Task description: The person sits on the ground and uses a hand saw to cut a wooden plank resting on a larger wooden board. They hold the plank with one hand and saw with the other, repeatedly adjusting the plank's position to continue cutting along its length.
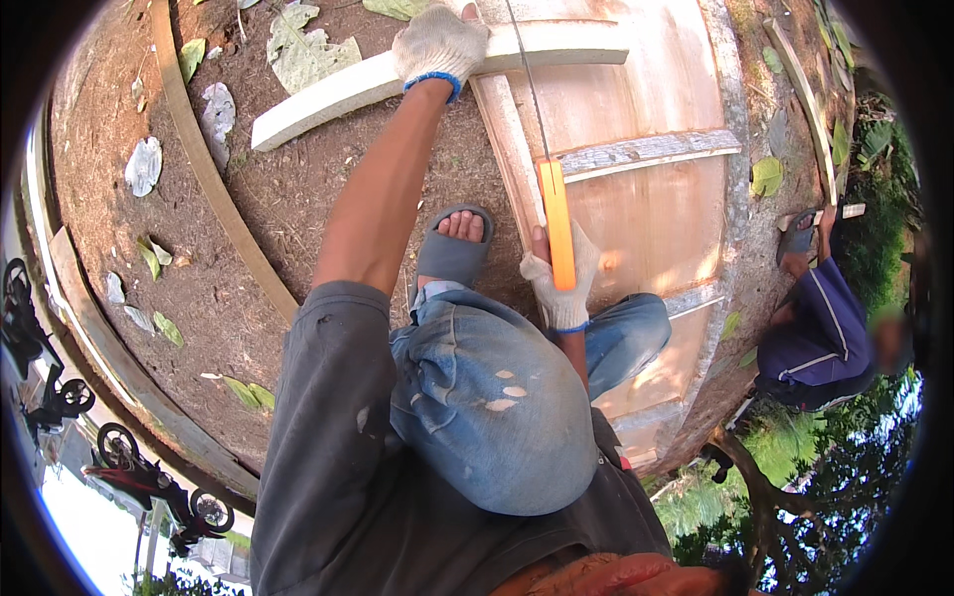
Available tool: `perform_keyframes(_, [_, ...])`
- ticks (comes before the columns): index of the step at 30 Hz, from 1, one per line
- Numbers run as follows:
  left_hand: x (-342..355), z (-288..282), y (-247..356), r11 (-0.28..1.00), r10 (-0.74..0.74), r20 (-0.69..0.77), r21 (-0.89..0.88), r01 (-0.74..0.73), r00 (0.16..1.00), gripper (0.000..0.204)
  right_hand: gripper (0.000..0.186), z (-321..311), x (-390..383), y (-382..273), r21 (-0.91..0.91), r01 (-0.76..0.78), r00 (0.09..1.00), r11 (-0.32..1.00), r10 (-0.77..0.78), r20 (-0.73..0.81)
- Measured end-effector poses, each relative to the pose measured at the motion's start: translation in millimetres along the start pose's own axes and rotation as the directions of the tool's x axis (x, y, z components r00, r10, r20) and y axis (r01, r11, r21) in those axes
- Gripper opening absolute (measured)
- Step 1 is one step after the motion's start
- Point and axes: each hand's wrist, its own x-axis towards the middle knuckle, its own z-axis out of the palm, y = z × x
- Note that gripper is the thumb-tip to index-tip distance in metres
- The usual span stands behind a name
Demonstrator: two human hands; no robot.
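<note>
My left hand (440,47), in a white knitted glove with a blue cuff, presses on a pale wooden beam (328,102) at the top of the view. The beam lies across the edge of a framed plywood panel (656,233), and its left end reaches out over the soil. In my gloved right hand (584,270) is the orange handle of a handsaw (555,204). Its thin blade runs upward and crosses the beam to the right of my left hand. The blade's far end is out of view. Whether its teeth have cut into the wood, I cannot tell.
My sandalled foot (457,243) stands on soil left of the panel. A long wooden strip (204,159) and scattered leaves (144,166) lie further left. Another person (830,323) crouches at right, a hand by a piece of wood (850,211). Motorbikes (149,487) stand at lower left.
</note>
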Motion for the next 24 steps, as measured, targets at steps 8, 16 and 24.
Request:
perform_keyframes(8, [3.5,-0.3,-0.5,0.999,-0.038,-0.011,0.025,0.039,0.999,0.058,0.024,-0.6,-50.7,-3.6,-0.070,0.058,0.997,0.996,-0.062,-0.049])
perform_keyframes(16, [4.5,8.8,-3.7,1.000,0.028,-0.024,0.006,-0.028,0.999,0.060,0.021,12.9,-0.2,-15.3,-0.042,0.045,0.999,0.998,-0.046,-0.028])
perform_keyframes(24, [6.6,6.1,-3.0,0.999,0.017,-0.022,-0.042,-0.018,1.000,0.059,0.021,-3.3,-71.6,3.2,-0.099,-0.012,0.999,0.995,0.007,-0.054])
